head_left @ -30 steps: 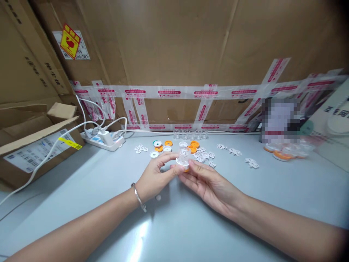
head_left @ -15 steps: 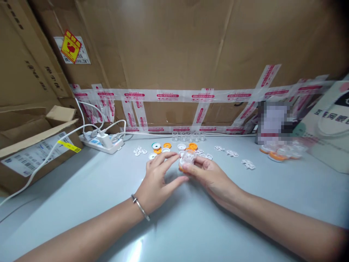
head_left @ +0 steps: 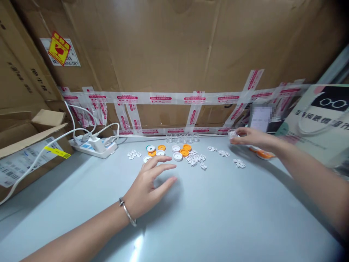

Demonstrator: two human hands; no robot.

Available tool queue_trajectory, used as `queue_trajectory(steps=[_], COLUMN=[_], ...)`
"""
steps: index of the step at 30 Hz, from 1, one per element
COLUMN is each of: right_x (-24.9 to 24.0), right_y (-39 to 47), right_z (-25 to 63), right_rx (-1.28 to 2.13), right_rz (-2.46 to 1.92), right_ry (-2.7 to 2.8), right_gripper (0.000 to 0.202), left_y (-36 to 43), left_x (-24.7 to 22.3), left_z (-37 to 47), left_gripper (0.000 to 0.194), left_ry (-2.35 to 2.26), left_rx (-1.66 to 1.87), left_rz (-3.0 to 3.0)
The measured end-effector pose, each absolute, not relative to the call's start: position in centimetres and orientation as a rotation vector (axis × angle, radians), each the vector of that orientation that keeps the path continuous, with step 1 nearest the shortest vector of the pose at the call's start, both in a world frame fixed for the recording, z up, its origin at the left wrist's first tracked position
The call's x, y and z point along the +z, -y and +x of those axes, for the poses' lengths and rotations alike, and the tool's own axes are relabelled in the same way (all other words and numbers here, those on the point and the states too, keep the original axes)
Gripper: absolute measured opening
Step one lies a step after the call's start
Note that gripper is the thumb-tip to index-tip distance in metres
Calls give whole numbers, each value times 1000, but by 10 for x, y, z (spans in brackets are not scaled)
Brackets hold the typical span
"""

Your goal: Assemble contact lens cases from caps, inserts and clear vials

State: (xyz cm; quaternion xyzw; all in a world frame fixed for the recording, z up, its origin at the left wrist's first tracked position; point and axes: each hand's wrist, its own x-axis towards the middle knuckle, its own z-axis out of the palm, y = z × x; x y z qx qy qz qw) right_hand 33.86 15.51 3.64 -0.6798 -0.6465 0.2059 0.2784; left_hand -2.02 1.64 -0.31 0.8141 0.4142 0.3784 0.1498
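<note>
My left hand (head_left: 149,183), with a metal bangle at the wrist, hovers over the table with its fingers apart and nothing between them. Just beyond its fingertips lie white round caps (head_left: 177,156) and orange round caps (head_left: 187,147). On the right, my right hand (head_left: 247,137) pinches a small clear cup (head_left: 232,134) with something white inside, held above the table. Orange-based pieces (head_left: 264,154) sit partly hidden behind my right forearm. White perforated parts (head_left: 239,163) lie between the two hands and below the right one.
Clear cups (head_left: 180,138) stand in a row near the cardboard wall (head_left: 163,47). Small white pieces (head_left: 133,154) lie at left, beside a power strip (head_left: 103,149) with cables and an open cardboard box (head_left: 32,145). A phone-like device (head_left: 260,118) and a printed bag (head_left: 321,123) are at right.
My right hand has moved away from my left, to the right and farther back, carrying the clear cup. My left hand stays open and has shifted little; the view has turned slightly right.
</note>
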Motion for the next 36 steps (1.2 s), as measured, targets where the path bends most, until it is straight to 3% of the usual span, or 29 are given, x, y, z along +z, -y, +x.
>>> queue_trajectory(steps=[22, 30, 36], right_x=[32, 29, 40], right_y=[-168, -158, -147], right_z=[365, 363, 334], right_rx=[-109, -428, -675], right_rz=[-2517, -2458, -2051], right_ry=[2329, 2301, 2218], right_gripper=[27, 24, 33], left_y=[-19, -23, -26], left_x=[2, 6, 10], left_z=[-25, -28, -33], left_gripper=[22, 22, 22], left_ry=[-1138, -1173, -1221], left_rx=[1144, 1264, 1249], left_rz=[2399, 2398, 2424])
